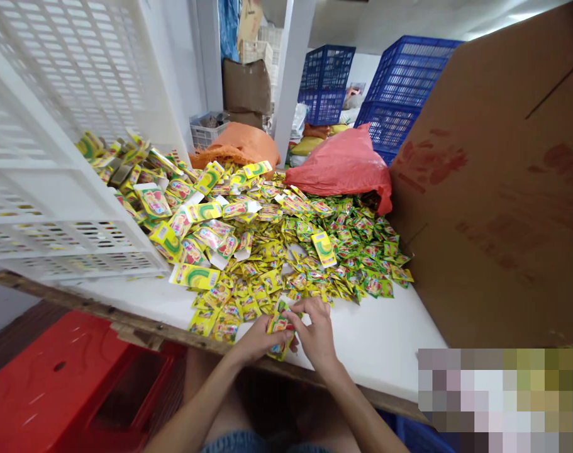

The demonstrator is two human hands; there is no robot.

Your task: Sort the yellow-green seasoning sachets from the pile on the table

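Close to the table's front edge, my left hand (258,336) grips a small yellow printed box (277,347) with its top end toward the far side. My right hand (314,327) is at the box's upper end, its thumb and fingers pinched around a small green packet (283,308) partly hidden by the fingers. Just beyond my hands lie many yellow packets (248,305), and to the right a heap of green packets (361,239). Flat yellow boxes (196,275), several with white flaps showing, are piled to the left. One more box (324,249) rests on the packets.
A white slatted crate (102,242) lies on its side at left, spilling boxes. At right stands a large cardboard carton (494,189). Orange (243,143) and red sacks (338,163) lie behind the heap. A red stool (55,384) is below left; blue crates (404,82) stand behind.
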